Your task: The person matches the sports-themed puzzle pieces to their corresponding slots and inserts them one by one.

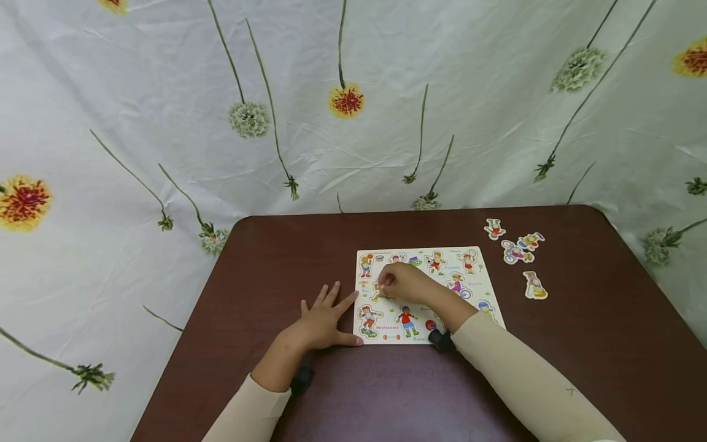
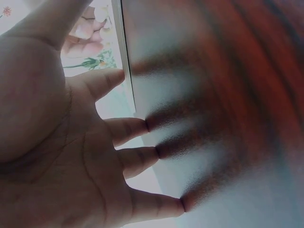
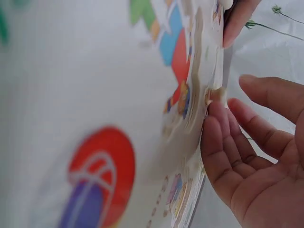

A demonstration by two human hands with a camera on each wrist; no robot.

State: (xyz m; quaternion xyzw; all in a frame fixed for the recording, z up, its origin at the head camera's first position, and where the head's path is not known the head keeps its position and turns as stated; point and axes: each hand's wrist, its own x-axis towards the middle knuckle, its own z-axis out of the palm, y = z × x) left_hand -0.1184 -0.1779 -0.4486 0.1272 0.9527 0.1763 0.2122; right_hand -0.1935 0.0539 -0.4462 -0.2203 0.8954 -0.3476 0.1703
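Observation:
A white puzzle board [image 1: 431,279] printed with children at sports lies on the table. My left hand [image 1: 321,324] rests on the table at the board's left side with fingers spread; the thumb reaches its lower left corner. Dark reflections meet those fingertips in the left wrist view. Over the board's left half, my right hand [image 1: 407,283] pinches a small puzzle piece [image 1: 381,292] with yellow on it, mostly hidden beneath the fingers. Seen from the right wrist, the fingertips meet a small tan raised bit [image 3: 216,95] at the board's surface.
Several loose puzzle pieces lie right of the board, among them a cyclist piece [image 1: 517,252] and a figure piece [image 1: 534,286] nearer me. The dark brown table [image 1: 287,258] has rounded far corners. Behind it hangs a white flowered cloth [image 1: 386,153].

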